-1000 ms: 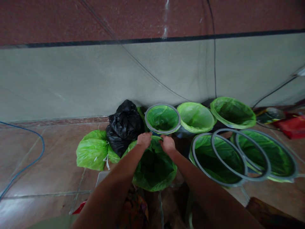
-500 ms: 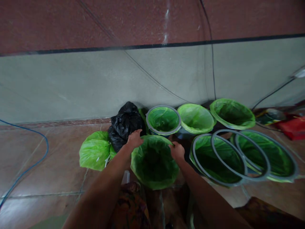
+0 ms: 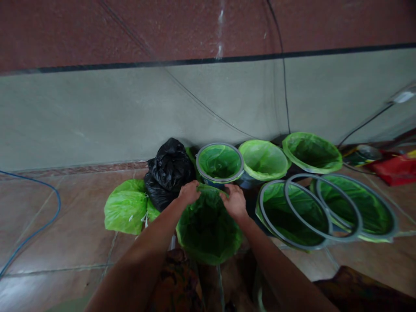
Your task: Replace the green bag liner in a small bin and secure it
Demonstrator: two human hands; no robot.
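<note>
Right in front of me stands a bin lined with a green bin liner (image 3: 209, 249); the liner covers its rim, and the bin's own wall is mostly hidden. At the far left of that rim, my left hand (image 3: 189, 193) grips the liner's folded edge. My right hand (image 3: 234, 201) pinches the same edge on the far right side, thumb inside. Just behind it is another lined bin with a grey ring (image 3: 242, 162) around its top. A black plastic bag (image 3: 170, 167) lies bunched beside my left hand.
Green plastic bags (image 3: 125, 210) lie on the floor at left, near a blue hose (image 3: 58, 203). Two more lined bins, one with a pale green liner (image 3: 263, 160), stand along the wall. At right, a loose grey ring (image 3: 359, 221) overlaps two ringed bins. A red object (image 3: 391, 171) lies beyond.
Both hands have moved along the far rim, the right one leftward, so they are closer together. The view has shifted slightly to the right.
</note>
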